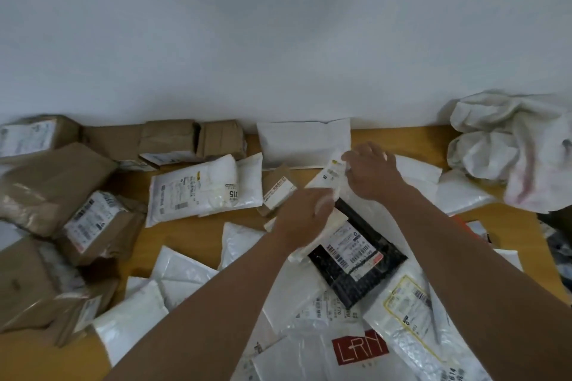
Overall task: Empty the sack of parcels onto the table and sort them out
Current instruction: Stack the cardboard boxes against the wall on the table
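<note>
Both my hands hold one white soft parcel [331,178] over the middle of the wooden table [192,232]. My left hand [305,216] grips its near end, and my right hand [373,175] pinches its far end by the label. Under it lies a black parcel [362,266] with a white label. The crumpled white sack [507,145] sits empty-looking at the far right against the wall. White mailers [192,189] are spread across the middle and the near side.
Brown cardboard boxes and brown bags [55,182] are heaped at the left, with more boxes [192,141] along the wall. A flat white envelope [305,141] leans at the back. A bag with a red logo [359,348] lies nearest me. Dark items [557,235] sit at the right edge.
</note>
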Available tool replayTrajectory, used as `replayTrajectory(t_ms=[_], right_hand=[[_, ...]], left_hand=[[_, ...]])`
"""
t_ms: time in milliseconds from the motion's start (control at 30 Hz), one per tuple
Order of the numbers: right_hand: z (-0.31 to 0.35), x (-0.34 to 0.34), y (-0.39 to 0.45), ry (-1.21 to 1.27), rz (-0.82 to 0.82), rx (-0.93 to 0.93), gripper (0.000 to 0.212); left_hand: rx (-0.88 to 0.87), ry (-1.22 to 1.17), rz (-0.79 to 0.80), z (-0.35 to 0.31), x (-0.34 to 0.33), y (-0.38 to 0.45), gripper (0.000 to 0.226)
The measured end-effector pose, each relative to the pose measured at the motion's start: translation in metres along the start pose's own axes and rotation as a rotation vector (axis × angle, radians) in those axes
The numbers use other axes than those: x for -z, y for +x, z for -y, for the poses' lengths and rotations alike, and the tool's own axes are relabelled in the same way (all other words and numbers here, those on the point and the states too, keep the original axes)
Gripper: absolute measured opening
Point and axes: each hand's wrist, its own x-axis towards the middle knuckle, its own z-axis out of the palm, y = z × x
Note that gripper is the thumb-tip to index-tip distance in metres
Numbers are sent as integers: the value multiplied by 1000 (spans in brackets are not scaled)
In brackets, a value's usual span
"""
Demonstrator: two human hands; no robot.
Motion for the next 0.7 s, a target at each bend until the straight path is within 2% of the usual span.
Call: replayTrajectory(t_ms=[33, 100, 133, 200, 233, 300, 367, 467, 567, 700], right_hand=[[12, 2, 13, 27, -44, 59, 53], [39, 6, 43, 129, -217, 156, 62], [51, 6, 58, 140, -214, 188, 64], [70, -5, 83, 40, -8, 209, 67], [72, -14, 91, -31, 112, 175, 68], [66, -31, 101, -90, 236, 43, 78], [53, -42, 101, -90, 255, -67, 90], [40, -42, 93, -153, 276, -78, 95], [20, -36, 73, -277, 267, -46, 87], [-7, -36, 40, -325, 349, -73, 72]], left_hand=[[38, 79, -62, 8, 6, -2, 63], [126, 271, -124, 28, 14, -4, 61], [166, 321, -120, 37, 14, -4, 64], [228, 391, -34, 49, 12, -8, 78], [265, 396, 23, 48, 11, -10, 81], [362, 317, 64, 44, 12, -12, 79], [432, 307, 31, 42, 15, -9, 84], [433, 444, -29, 45, 15, -4, 77], [409, 522, -7, 46, 14, -3, 70], [422, 478, 36, 41, 11, -2, 80]])
